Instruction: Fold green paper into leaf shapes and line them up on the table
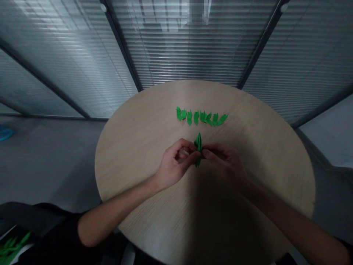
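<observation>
Between my two hands, over the middle of the table, a green leaf-shaped piece (198, 141) is held upright, pointed at its top. It looks like folded paper or an artificial leaf; I cannot tell which. My left hand (175, 159) pinches it from the left, thumb in front. From the right, my right hand (224, 158) has thumb and fingertips closed on its edge. Beyond the hands lies a row of similar green leaf-shaped pieces (196, 117), several of them, some touching. Fingers hide the held piece's middle.
The round wooden table (124, 154) stands close to glass panels with blinds (190, 55). More green leaf-like pieces (13, 246) show at the lower left, beside my sleeve. A blue object (5, 133) is on the floor at the far left.
</observation>
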`<state>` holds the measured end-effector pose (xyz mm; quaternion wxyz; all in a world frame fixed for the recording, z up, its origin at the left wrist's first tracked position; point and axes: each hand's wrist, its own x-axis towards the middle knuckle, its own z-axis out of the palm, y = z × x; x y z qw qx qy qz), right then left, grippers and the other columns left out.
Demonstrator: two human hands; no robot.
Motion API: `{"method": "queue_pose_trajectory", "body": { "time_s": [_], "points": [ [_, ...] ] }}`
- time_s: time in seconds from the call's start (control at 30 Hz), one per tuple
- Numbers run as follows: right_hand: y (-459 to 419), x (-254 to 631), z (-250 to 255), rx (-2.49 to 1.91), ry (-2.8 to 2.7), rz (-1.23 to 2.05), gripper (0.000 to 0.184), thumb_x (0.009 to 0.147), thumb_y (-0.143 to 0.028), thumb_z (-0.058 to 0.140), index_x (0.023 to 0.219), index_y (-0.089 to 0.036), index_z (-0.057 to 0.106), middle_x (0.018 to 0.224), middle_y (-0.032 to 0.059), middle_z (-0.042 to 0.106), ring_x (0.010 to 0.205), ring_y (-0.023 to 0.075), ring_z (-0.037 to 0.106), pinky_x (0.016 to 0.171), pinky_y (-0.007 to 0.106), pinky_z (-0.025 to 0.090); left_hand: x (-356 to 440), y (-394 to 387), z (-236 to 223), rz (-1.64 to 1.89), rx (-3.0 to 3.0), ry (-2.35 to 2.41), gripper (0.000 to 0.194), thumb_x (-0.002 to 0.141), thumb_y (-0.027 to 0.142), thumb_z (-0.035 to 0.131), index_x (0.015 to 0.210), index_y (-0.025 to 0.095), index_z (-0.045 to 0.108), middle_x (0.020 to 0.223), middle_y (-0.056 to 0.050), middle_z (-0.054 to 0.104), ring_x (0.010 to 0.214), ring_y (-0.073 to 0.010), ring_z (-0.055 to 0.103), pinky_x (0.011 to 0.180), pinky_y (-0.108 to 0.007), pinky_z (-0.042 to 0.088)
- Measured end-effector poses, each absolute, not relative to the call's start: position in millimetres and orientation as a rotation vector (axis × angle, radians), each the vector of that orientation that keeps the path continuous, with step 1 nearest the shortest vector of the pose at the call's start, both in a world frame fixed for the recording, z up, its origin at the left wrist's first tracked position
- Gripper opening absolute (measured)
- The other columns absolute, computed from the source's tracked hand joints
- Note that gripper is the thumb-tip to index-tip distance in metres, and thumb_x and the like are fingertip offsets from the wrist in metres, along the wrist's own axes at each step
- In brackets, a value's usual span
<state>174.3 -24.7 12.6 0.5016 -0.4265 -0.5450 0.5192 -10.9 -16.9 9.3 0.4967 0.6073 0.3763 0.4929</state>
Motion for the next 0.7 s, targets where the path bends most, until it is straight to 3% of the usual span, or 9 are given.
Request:
{"method": "queue_pose_trajectory", "body": {
  "time_s": [0.13, 0.3, 0.47, 0.7],
  "points": [
    [-22.8, 176.2, 13.2, -1.009, -1.274, 1.312, 0.022, 0.085, -0.046, 0.081, 0.094, -0.026, 0.081, 0.093, 0.0026, 0.082, 0.087, 0.0207, 0.078, 0.085, 0.037, 0.066, -10.6, -18.5, 12.7, 1.211, 1.511, 0.914, 0.017, 0.086, 0.026, 0.078, 0.092, 0.019, 0.063, 0.070, 0.003, 0.059, 0.058, -0.0090, 0.058, 0.053, -0.020, 0.050],
    [-24.1, 176.3, 14.8, -1.028, -1.301, 1.353, 0.020, 0.083, -0.042, 0.083, 0.097, -0.028, 0.082, 0.094, 0.0018, 0.083, 0.086, 0.0199, 0.078, 0.081, 0.035, 0.065, -10.6, -18.8, 7.9, 1.265, 1.487, 0.923, 0.022, 0.084, 0.025, 0.082, 0.093, 0.020, 0.062, 0.071, 0.005, 0.055, 0.057, -0.0074, 0.053, 0.052, -0.020, 0.052],
    [-23.8, 176.2, 17.7, -1.047, -1.250, 1.392, 0.020, 0.085, -0.042, 0.080, 0.094, -0.024, 0.082, 0.095, 0.0033, 0.083, 0.085, 0.0193, 0.078, 0.087, 0.037, 0.065, -10.6, -17.7, 4.6, 1.281, 1.462, 0.863, 0.031, 0.082, 0.024, 0.084, 0.101, 0.022, 0.061, 0.078, 0.003, 0.062, 0.063, -0.0087, 0.058, 0.057, -0.020, 0.057],
    [-23.5, 174.2, 16.1, -1.123, -1.192, 1.349, 0.026, 0.080, -0.046, 0.084, 0.089, -0.022, 0.081, 0.086, 0.0038, 0.082, 0.075, 0.0191, 0.078, 0.078, 0.035, 0.067, -10.4, -18.1, 9.3, 1.256, 1.472, 0.917, 0.024, 0.084, 0.026, 0.082, 0.095, 0.019, 0.062, 0.074, 0.004, 0.061, 0.057, -0.0070, 0.055, 0.052, -0.018, 0.053]
  ]
}}
